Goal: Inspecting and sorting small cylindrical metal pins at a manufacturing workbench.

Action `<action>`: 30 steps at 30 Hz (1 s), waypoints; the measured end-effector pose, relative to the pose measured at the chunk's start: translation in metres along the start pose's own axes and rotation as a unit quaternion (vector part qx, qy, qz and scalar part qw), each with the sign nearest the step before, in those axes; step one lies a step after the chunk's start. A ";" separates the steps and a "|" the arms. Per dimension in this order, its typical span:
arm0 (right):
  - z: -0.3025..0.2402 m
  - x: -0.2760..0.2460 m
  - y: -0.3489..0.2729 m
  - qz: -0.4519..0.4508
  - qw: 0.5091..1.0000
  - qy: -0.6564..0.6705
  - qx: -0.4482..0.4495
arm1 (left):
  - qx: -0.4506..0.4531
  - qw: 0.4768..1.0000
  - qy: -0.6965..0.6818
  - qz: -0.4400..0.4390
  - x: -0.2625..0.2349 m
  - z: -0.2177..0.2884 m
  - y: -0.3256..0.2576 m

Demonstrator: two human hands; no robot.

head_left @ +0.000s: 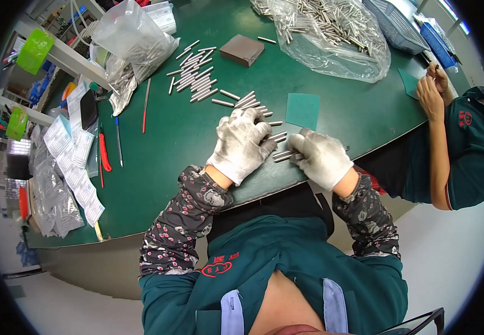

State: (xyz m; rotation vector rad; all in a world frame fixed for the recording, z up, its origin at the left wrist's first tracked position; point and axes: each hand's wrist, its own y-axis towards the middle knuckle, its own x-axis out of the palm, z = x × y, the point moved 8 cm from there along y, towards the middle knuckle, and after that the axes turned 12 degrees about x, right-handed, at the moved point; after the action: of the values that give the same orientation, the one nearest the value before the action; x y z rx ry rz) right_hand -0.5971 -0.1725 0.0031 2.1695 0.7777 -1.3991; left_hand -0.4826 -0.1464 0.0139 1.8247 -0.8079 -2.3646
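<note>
Both hands wear white work gloves smudged grey. My left hand [243, 142] is curled at the near end of a row of short metal pins [246, 100]. Metal pins [278, 137] stick out between its thumb and forefinger. Close by on the right, my right hand [323, 157] is closed on several metal pins [282, 156], whose ends point left toward the other hand. A small dark edge shows beside the right glove; what it belongs to is hidden. Farther back lies a loose group of metal pins [196, 75].
A brown block [242, 50] and a green square sheet [302, 110] lie on the green table [197, 145]. Behind is a clear bag of pins [337, 33], with baskets [395, 28] beyond. Pens, red-handled pliers [104, 149] and papers [80, 164] are left. A co-worker [449, 128] sits right.
</note>
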 end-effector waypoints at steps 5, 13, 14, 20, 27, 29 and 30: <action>-0.004 0.009 0.011 -0.002 1.000 0.013 0.011 | -0.063 0.995 -0.011 0.081 -0.037 -0.046 -0.012; -0.006 0.008 0.009 -0.015 1.000 0.020 -0.002 | -0.192 0.979 -0.038 -0.060 -0.019 -0.059 -0.032; -0.006 0.008 0.009 -0.008 1.000 0.015 -0.001 | -0.228 0.968 -0.046 -0.091 -0.014 -0.058 -0.029; -0.007 0.006 0.007 -0.006 1.000 0.015 -0.004 | -0.219 0.970 0.061 -0.082 -0.009 -0.040 -0.011; -0.003 0.009 0.009 -0.027 0.999 0.011 -0.014 | -0.184 0.977 0.001 -0.107 0.000 -0.036 -0.018; -0.006 0.004 0.010 -0.025 0.999 0.022 -0.013 | -0.172 0.980 0.004 -0.103 -0.001 -0.033 -0.021; -0.008 0.002 0.011 -0.022 0.999 0.033 -0.014 | -0.161 0.982 0.006 -0.097 -0.003 -0.032 -0.022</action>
State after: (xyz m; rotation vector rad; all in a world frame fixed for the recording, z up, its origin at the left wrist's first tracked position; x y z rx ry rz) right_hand -0.5839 -0.1757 0.0051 2.1991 0.8699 -1.3361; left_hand -0.4463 -0.1387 0.0017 1.8487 -0.2303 -2.4148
